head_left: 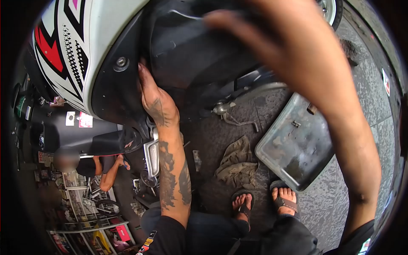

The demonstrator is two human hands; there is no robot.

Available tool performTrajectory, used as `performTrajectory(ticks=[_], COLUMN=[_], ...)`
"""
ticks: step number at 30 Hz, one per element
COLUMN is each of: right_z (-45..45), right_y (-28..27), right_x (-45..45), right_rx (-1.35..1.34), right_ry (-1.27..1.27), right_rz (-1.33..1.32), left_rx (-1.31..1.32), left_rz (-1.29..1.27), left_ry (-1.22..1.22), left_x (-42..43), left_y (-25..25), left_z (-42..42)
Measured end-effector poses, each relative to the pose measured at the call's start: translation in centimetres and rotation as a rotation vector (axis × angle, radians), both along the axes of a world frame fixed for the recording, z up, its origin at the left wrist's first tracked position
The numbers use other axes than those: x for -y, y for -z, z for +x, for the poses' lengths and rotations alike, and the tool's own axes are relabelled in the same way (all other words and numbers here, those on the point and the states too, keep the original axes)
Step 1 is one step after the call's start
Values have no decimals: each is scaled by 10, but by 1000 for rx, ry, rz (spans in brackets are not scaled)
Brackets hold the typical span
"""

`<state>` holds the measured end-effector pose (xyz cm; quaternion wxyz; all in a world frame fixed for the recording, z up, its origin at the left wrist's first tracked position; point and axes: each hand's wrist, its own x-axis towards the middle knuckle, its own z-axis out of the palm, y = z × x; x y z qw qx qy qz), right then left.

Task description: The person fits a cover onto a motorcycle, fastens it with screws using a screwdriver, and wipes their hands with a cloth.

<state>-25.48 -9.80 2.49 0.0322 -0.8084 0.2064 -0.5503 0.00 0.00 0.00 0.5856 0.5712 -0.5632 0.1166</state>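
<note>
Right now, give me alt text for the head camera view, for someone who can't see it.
A person's tattooed left hand is at the seam of a motorbike's dark panels; the right hand, blurred, is over them. A crumpled cloth and a shallow tray holding small parts lie on the floor near sandalled feet, with another person in the background.

Left hand (158, 100): some fingers are hidden at the dark panel (111, 91)
Right hand (272, 46): blurred, and cut by the top edge
Tray (293, 157): the right forearm (352, 136) covers one side
Small pieces (296, 124): too small to tell
Wheel (335, 15): cut by the top edge
Other person (109, 175): the head is blurred
</note>
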Motion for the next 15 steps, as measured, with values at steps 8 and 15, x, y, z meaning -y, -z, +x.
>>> performTrajectory(ticks=[8, 15], right_z=[-54, -46], right_y=[31, 59], right_x=[-1, 30], right_rx=[298, 386], right_ry=[68, -81], right_rz=[705, 632], left_rx=[1, 204], left_rz=[64, 246], left_ry=[72, -63], left_x=[8, -4], left_y=[-19, -30], left_z=[-31, -38])
